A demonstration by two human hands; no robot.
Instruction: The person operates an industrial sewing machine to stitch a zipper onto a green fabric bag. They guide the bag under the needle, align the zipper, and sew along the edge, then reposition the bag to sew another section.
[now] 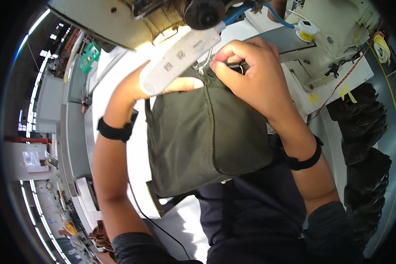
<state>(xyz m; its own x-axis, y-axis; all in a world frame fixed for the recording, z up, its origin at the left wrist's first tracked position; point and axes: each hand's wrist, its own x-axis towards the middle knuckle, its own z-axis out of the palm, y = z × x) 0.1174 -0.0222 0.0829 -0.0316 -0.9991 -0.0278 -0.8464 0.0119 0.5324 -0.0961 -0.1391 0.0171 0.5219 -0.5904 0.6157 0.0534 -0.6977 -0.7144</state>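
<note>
A dark olive-green fabric piece (pixel 180 136), with a seam running down its middle, hangs from the sewing machine (pixel 180 61) toward my lap. My left hand (pixel 180 84) reaches in from the left, its thumb lying along the cloth's upper edge. The machine's pale cover hides most of its fingers, which seem to grip the cloth. Close to the presser foot (pixel 201 68), my right hand (pixel 251 70) has thumb and forefinger pinched together at the cloth's top edge. What lies between those fingertips is too small to make out.
Dark green cloth pieces (pixel 365 176) hang in a pile at the right. Behind my right hand stands another pale machine body (pixel 339 39). A blue tube (pixel 279 15) runs across the top, and a black cable (pixel 158 224) trails below my left arm.
</note>
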